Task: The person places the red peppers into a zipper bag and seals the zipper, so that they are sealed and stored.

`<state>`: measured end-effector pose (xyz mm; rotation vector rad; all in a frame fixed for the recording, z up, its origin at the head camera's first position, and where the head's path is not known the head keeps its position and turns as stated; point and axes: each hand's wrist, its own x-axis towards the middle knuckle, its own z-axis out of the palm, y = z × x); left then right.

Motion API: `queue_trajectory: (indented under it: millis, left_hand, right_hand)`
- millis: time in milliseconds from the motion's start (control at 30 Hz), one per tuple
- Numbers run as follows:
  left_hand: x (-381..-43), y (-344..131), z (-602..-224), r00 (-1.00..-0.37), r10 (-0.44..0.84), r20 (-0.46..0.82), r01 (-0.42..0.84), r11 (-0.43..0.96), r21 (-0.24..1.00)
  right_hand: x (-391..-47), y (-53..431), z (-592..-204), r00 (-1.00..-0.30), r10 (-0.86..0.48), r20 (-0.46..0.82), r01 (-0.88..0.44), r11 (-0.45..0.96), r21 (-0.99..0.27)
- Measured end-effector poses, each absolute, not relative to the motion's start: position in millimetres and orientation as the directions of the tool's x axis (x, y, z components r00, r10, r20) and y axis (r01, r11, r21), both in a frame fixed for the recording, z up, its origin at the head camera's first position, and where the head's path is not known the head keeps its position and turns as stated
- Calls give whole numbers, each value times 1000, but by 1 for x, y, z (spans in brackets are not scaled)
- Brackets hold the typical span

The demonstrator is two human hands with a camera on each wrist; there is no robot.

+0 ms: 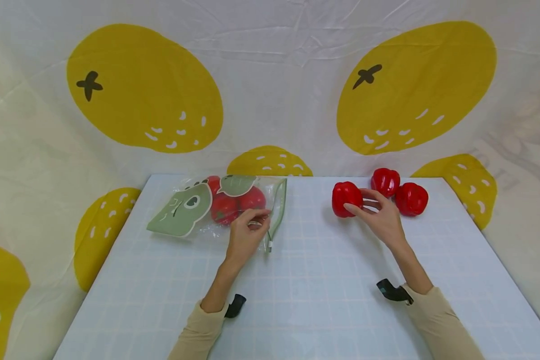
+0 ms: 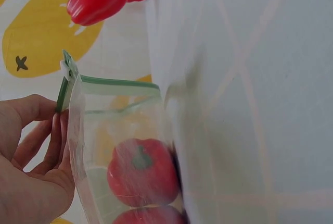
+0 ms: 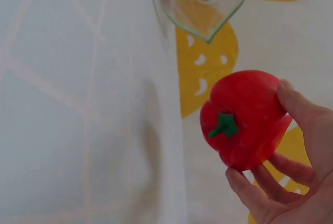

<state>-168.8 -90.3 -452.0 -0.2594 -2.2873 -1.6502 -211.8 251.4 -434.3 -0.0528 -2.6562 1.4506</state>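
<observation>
My left hand (image 1: 248,234) pinches the green-edged mouth of a clear zip bag (image 1: 276,215) between thumb and fingers. In the left wrist view the bag's mouth gapes, with a red bell pepper (image 2: 143,172) just inside and another partly seen below it. Through the plastic, the head view shows several red items (image 1: 225,209) behind green printed shapes. My right hand (image 1: 380,215) holds a red bell pepper (image 3: 244,120) with a green stem, thumb on one side and fingers on the other. This pepper hangs above the table, right of the bag.
Two more red bell peppers, one at the back (image 1: 385,182) and one nearer (image 1: 411,199), lie together behind the right hand. The table (image 1: 315,300) has a pale checked cover. A white cloth with yellow fruit prints (image 1: 279,90) hangs behind it.
</observation>
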Motion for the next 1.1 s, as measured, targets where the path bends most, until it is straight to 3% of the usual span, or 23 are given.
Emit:
queue_trajectory:
  millis: [533,1100]
  left_hand:
    - [-169,-91,-451,-931,-33,364,334,326,884]
    - [-168,-89,-449,-921,-32,389,355,343,869]
  right_hand:
    - [-225,209,-446,-997,77,28,7,412,-911]
    - [-232,165,-452,-1000,6,-30,30,368,-929]
